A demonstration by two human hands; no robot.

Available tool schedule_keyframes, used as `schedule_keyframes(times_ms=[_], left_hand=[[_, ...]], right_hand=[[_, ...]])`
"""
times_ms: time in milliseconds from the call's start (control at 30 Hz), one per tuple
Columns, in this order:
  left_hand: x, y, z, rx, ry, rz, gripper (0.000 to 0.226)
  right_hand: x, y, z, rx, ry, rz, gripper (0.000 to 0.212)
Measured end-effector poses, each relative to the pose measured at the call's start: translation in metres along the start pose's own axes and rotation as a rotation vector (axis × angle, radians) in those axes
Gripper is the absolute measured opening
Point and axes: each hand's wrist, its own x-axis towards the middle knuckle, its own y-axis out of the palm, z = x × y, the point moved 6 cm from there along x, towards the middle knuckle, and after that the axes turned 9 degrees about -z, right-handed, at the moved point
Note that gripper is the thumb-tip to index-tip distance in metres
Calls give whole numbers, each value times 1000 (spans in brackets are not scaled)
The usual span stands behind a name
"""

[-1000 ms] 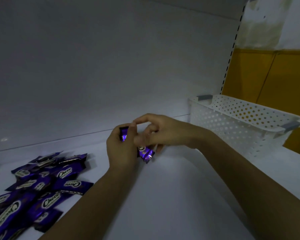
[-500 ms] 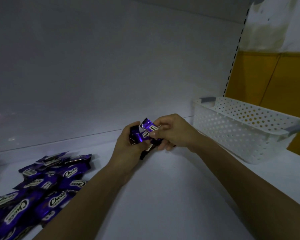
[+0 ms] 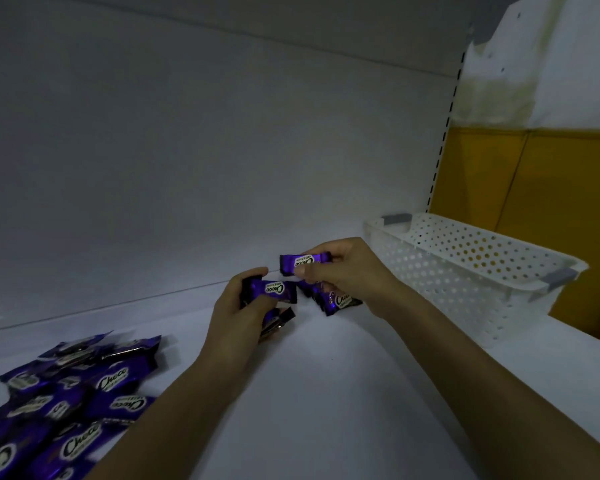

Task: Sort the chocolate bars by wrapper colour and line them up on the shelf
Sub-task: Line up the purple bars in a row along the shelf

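Both hands are over the middle of the white shelf [image 3: 326,393]. My left hand [image 3: 236,306] grips a few purple chocolate bars [image 3: 274,291], the top one showing its "Choco" label. My right hand [image 3: 347,271] pinches one purple bar [image 3: 302,262] between thumb and fingers, held level a little above and right of the left hand. Under the right palm more purple bars [image 3: 336,300] show, partly hidden; whether they rest on the shelf or hang from the fingers I cannot tell. A loose pile of several purple bars [image 3: 73,393] lies at the shelf's front left.
A white perforated plastic basket [image 3: 471,271] with grey handles stands at the right end of the shelf, just beyond my right wrist. The shelf's pale back panel [image 3: 222,150] rises behind. A yellow wall [image 3: 551,202] shows past the shelf's right upright.
The hands, pressed together around the bars before, have drawn apart. My right hand has pulled one purple bar up and to the right, out of the bundle in my left hand.
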Motion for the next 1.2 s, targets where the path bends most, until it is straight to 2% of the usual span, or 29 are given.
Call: schedule_keyframes(times_ms=[233,367,433,567,767,867,1000,1100,1200], left_hand=[[-5,2,-6,2,-10,-17,35],[-8,2,-6,-10,-19,-10,28],[-8,3,-7,-6,-22,-2,25],[-10,4,-10,11,-18,17,23],[-10,5,-9,1,-22,13,21],[-9,6,-8,5,-23,11,21],[-9,6,-7,19,-10,1,21],[-9,5,-7,25,-3,3,21],[-9,5,-7,19,-9,11,20]], right_hand=[[3,-1,-5,-2,10,-14,19],[8,-7,-5,79,9,-86,9],[10,-11,-4,56,-7,-88,11],[14,-23,-7,-178,-22,-69,22],[11,-30,-8,-510,-90,105,13],[8,-33,-9,-670,-132,154,19],[8,-35,-8,-591,-135,192,7],[6,-35,-10,-625,-128,257,17],[5,-35,-14,-721,-111,297,14]])
